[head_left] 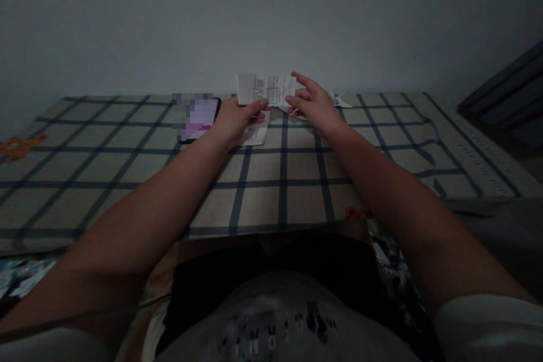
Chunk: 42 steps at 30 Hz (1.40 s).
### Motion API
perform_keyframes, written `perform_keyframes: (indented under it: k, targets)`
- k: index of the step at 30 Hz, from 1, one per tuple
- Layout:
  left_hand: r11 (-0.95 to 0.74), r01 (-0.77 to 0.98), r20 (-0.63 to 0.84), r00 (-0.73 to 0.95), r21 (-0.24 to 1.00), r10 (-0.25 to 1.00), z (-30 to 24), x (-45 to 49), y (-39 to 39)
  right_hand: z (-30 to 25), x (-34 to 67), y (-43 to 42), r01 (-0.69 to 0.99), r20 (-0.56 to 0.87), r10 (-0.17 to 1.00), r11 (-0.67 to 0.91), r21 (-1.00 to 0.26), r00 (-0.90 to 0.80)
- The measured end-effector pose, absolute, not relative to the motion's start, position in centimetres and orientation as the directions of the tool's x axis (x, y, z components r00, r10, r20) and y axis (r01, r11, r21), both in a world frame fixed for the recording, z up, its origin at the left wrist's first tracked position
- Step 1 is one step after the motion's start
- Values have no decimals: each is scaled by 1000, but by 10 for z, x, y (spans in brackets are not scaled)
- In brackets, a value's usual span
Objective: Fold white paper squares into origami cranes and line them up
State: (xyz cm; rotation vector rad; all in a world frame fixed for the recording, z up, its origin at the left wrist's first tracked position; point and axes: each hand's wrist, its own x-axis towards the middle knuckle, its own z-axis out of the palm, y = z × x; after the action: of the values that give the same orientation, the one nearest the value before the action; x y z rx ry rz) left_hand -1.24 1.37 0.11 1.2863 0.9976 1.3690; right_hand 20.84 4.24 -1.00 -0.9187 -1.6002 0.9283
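Grey shirt (pixel 271 317) below white, dark-printed paper (pixel 267 88) in grip of left hand (pixel 238 117) and right hand (pixel 314 104)

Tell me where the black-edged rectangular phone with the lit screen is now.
In the head view, the black-edged phone lies left of centre on the pale, dark-blue-checked cloth, just left of the person's bare left hand.

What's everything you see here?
checked cloth: one, cream and blue, middle
thin printed paper: one, white, centre, held
flat printed paper: one, off-white, just below
crumpled scrap: one, white, right of centre
black-edged phone: one, pinkish screen, left of centre
irregular shapes: two, orange, cloth's left end, near edge
plain wall: one, grey, behind
slatted object: one, dark, far right
printed shirt: one, grey, bottom
bare arms: two, both sides
left hand: one, centre
right hand: one, centre
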Motion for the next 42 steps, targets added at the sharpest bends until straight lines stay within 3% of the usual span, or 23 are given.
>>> perform_keyframes:
  k: [4, 9, 14, 22, 42]
  targets:
    - [-246, -52, 248, 40, 968, 968, 4, -11, 10, 0, 202, 27, 70, 294, 929, 316, -946, -225]
    - [-210, -34, 212, 77, 977, 974, 4, -10, 6, 10, 198, 15, 82, 215, 950, 239, -968, -228]
    - [-223, -33, 226, 154, 974, 962, 0, -13, 10, 12, 198, 14, 92, 215, 951, 240, -966, -220]
    - [-276, 39, 270, 126, 960, 955, 4, -12, 6, 10, 195, 10, 80, 208, 936, 239, -968, -284]
    - [-213, -67, 214, 19, 975, 977, 11, -17, 13, 5, 203, 22, 99, 299, 933, 322, -941, -198]
